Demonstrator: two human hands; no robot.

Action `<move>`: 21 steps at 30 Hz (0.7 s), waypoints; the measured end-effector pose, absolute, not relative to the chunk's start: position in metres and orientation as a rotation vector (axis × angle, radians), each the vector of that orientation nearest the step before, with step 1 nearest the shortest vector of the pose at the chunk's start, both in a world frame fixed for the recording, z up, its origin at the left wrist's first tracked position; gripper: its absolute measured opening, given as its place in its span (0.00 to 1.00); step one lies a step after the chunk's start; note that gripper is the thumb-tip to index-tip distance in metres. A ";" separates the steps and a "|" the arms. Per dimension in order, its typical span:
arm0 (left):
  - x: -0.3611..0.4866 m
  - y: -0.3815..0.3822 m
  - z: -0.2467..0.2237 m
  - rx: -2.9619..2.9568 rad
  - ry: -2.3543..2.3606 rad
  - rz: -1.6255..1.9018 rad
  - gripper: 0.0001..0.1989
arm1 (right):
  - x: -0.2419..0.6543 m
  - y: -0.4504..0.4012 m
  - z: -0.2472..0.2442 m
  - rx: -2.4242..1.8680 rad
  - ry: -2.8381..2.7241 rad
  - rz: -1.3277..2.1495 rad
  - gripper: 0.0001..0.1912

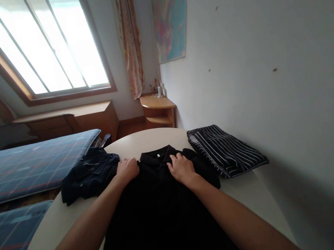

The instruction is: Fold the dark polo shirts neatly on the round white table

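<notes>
A black garment with a collar and a small white label lies spread on the round pale table, its collar towards the far edge. My left hand is closed on the garment's left shoulder, its fingers bent over the cloth. On the right side of the collar rests my right hand, fingers curled and slightly apart on the fabric; whether it pinches the cloth is hard to tell. Both forearms reach over the garment from the near side.
Dark blue clothing lies at the table's left edge. A folded black-and-white striped cloth is at the right, near the wall. Plaid mattresses stand to the left. Beyond are a desk and corner shelf.
</notes>
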State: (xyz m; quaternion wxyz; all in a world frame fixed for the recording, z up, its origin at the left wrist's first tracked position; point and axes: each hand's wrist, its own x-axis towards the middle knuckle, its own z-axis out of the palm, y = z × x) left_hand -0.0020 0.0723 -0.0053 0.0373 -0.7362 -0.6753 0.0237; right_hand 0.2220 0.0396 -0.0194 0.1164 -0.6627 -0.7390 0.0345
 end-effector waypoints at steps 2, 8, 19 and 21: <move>-0.003 0.075 -0.003 -2.271 -2.055 0.078 0.14 | 0.219 0.041 -0.020 -1.946 -2.159 0.087 0.21; -0.006 0.083 0.027 -2.095 -2.077 -0.046 0.17 | 0.207 0.044 -0.009 -1.922 -2.198 0.222 0.24; -0.005 0.082 0.042 -1.939 -2.017 -0.131 0.20 | 0.185 0.042 -0.036 -1.754 -2.337 0.378 0.33; 0.015 0.074 0.027 -2.064 -2.008 -0.083 0.20 | 0.187 0.047 -0.043 -1.703 -2.379 0.386 0.34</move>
